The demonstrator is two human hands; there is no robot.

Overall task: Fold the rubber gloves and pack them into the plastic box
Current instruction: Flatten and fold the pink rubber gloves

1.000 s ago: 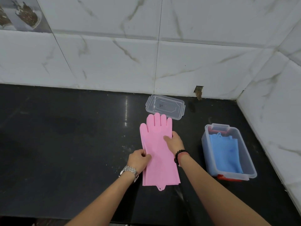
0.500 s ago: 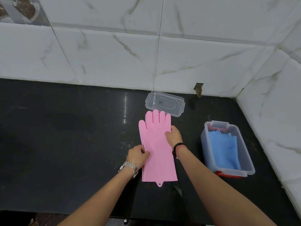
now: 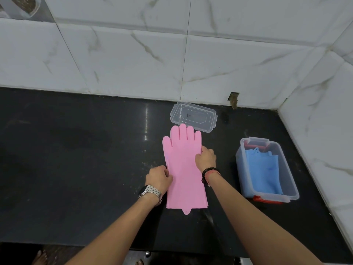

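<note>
Since the last frame my right hand (image 3: 206,158) slid up the 1 pink glove (image 3: 184,169), left hand (image 3: 160,176) pressing its edge, both with fingers curled, gripping nothing; 1 box (image 3: 286,192), 1 lid (image 3: 193,116) on the counter (image 3: 76,150).

A home kitchen, by the look of it: a polished black stone surface (image 3: 76,169) runs into a corner at two o'clock, backed by white marble-veined wall tiles (image 3: 124,60). At eleven o'clock one decorative tile (image 3: 23,6) pictures what seems to be food.
</note>
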